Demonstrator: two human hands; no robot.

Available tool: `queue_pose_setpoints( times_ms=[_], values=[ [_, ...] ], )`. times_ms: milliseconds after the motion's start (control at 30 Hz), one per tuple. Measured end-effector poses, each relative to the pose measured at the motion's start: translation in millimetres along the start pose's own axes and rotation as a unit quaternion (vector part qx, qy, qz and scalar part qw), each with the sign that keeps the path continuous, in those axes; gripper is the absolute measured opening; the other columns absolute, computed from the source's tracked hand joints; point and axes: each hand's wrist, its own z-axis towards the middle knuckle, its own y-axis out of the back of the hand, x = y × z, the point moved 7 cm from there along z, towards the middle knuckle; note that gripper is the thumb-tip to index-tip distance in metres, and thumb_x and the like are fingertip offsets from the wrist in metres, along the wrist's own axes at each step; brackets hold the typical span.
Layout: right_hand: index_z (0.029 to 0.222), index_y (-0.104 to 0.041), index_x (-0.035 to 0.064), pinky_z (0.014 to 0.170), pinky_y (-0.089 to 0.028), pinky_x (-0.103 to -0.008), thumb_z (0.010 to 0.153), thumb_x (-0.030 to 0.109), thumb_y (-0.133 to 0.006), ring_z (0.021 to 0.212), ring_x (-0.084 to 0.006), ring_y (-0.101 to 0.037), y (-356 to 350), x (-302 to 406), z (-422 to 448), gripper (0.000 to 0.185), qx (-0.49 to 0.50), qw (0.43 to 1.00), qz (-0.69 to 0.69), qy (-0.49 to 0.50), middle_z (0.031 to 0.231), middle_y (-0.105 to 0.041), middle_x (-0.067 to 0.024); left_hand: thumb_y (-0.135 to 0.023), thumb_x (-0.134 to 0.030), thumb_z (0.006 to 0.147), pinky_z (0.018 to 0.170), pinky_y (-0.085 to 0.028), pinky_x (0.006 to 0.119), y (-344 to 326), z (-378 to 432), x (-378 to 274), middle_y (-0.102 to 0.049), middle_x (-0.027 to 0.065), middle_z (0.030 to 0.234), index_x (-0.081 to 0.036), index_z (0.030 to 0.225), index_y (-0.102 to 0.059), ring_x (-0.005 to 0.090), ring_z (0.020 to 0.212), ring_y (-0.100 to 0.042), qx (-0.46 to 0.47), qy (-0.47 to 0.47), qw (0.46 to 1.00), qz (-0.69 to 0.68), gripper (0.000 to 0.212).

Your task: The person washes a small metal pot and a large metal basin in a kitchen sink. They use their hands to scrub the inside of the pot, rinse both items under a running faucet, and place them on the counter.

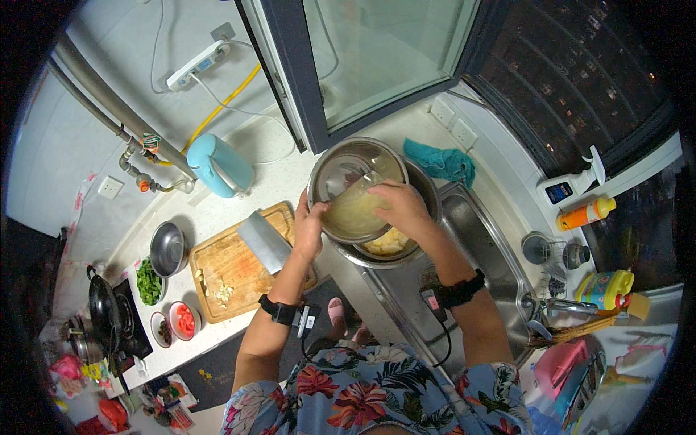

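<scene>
My left hand (309, 227) grips the left rim of a stainless steel bowl (333, 156), which tilts over a second metal bowl (429, 190). Pale yellowish liquid or soft matter lies in the tilted bowl. My right hand (399, 209) reaches inside it, the fingertips beside a clear, shiny thing (372, 177) that I cannot name for sure. Yellow, lumpy food (387, 243) shows in the lower bowl, which stands at the edge of the sink. To the left, a cleaver (265, 242) lies on a wooden cutting board (231, 272) with chopped pale bits (223, 292).
Left are an empty metal bowl (167, 249), chopped greens (149, 283), a bowl of red pieces (185, 321) and a black wok (103, 310). A blue kettle (217, 166) stands behind the board. A teal cloth (441, 163) lies behind the sink (484, 244); an open window (386, 60) juts above.
</scene>
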Motion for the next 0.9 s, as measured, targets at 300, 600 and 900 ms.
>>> queue_pose_setpoints(
  times_ms=[300,600,900],
  values=[
    [0.112,-0.05,0.0077,0.087,-0.042,-0.041,0.069,0.031,-0.069,0.1,-0.0344,-0.054,-55,-4,14,0.053,0.163,0.974,-0.119,-0.098,0.109,-0.056,-0.0175,-0.048,-0.003,0.075,0.085,-0.04,0.028,-12,-5,-5,-0.052,0.011,0.107,0.0,0.128,-0.036,0.018,0.094,-0.05,0.025,0.007,1.0,0.013,0.055],
    [0.091,-0.063,0.0038,0.073,-0.047,-0.0356,0.072,0.015,-0.065,0.08,-0.0304,-0.061,-77,1,15,0.022,0.163,0.982,-0.003,-0.091,0.084,-0.063,-0.0171,-0.049,-0.004,0.074,0.084,-0.04,0.027,-10,2,5,-0.053,0.0111,0.105,0.0,0.127,-0.039,0.0183,0.093,-0.05,0.042,0.004,0.999,-0.002,0.054],
    [0.085,-0.064,-0.0039,0.062,-0.048,-0.023,0.074,-0.002,-0.059,0.069,-0.011,-0.06,-66,-21,12,0.012,0.172,0.928,0.293,-0.153,0.074,-0.064,-0.0066,-0.05,-0.005,0.073,0.084,-0.038,0.027,0,8,12,-0.052,0.0089,0.103,-0.002,0.126,-0.041,0.017,0.093,-0.049,0.032,0.013,0.999,0.001,0.054]
  ],
)
